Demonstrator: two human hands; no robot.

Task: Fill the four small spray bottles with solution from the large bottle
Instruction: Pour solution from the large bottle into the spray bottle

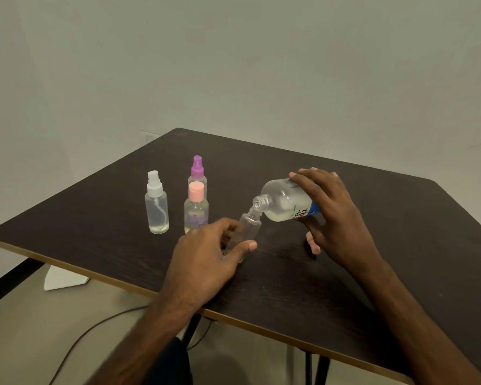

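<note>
A large clear plastic bottle with a blue-and-white label [286, 202] is tilted mouth-down to the left, uncapped, its neck touching the open mouth of a small clear plastic bottle without a cap [250, 227], which leans toward it. Left of them three small clear spray bottles stand upright: a white-topped one [156, 204], a purple-topped one [197, 172] behind, and a pink-capped one [196, 209] just before it, each holding some pale liquid.

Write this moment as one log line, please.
step: pouring | right hand: tilts large bottle | left hand: holds open small bottle
</note>
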